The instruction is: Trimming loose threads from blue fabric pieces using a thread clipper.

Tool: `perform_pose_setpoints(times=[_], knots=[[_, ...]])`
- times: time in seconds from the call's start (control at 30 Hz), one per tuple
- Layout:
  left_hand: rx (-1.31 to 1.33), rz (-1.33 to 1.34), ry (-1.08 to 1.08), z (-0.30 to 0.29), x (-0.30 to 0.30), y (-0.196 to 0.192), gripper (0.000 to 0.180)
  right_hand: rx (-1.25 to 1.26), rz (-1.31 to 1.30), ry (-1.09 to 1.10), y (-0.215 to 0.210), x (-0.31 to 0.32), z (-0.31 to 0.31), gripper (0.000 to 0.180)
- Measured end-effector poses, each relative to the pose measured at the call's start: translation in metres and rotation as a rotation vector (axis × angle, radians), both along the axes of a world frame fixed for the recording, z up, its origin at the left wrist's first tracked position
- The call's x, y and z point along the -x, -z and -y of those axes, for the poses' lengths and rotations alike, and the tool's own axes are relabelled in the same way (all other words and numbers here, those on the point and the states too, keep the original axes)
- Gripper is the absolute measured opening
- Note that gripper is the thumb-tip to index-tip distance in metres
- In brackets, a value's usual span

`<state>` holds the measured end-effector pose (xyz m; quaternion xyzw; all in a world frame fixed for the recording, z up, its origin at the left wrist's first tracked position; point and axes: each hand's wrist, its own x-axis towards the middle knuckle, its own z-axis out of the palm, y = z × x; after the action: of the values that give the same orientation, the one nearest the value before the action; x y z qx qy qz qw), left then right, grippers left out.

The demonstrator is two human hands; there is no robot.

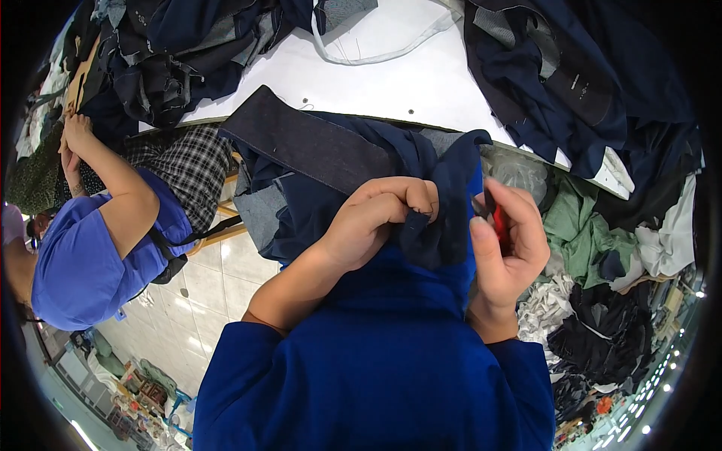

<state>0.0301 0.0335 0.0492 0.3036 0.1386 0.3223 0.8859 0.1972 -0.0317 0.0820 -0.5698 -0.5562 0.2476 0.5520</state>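
My left hand [365, 225] is closed on a navy garment [453, 207], pinching a fold of it between thumb and fingers. The garment drapes over my lap below the table edge. A wide dark band [308, 143] runs across it, and a lighter grey-blue inner side shows at its left. Just right of the cloth, my right hand [515, 252] curls around small red-handled thread snips [499, 219]. Their dark metal tip points up and left toward the garment, and the fingers hide much of the handle.
A white table [376, 83] lies ahead, with piles of dark cloth [180, 45] at left and navy garments [579, 83] at right. Green cloth [587, 225] and scraps [602, 323] heap up at my right. A co-worker in a violet-blue shirt [98, 248] sits at left.
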Motion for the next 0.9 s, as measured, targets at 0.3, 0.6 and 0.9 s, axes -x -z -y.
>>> perform_pose_setpoints(times=[0.3,0.6,0.9], knots=[[0.082,-0.133,0.002,0.01,-0.013,-0.006,0.011,-0.034,-0.092,-0.017,0.023,0.019,-0.004,0.015],[0.251,-0.189,0.021,0.01,-0.011,-0.013,0.014,-0.049,-0.034,-0.247,0.019,0.007,-0.016,0.013],[0.053,-0.143,0.028,0.002,-0.008,-0.002,0.014,0.098,-0.573,0.027,0.028,-0.003,-0.009,0.015]])
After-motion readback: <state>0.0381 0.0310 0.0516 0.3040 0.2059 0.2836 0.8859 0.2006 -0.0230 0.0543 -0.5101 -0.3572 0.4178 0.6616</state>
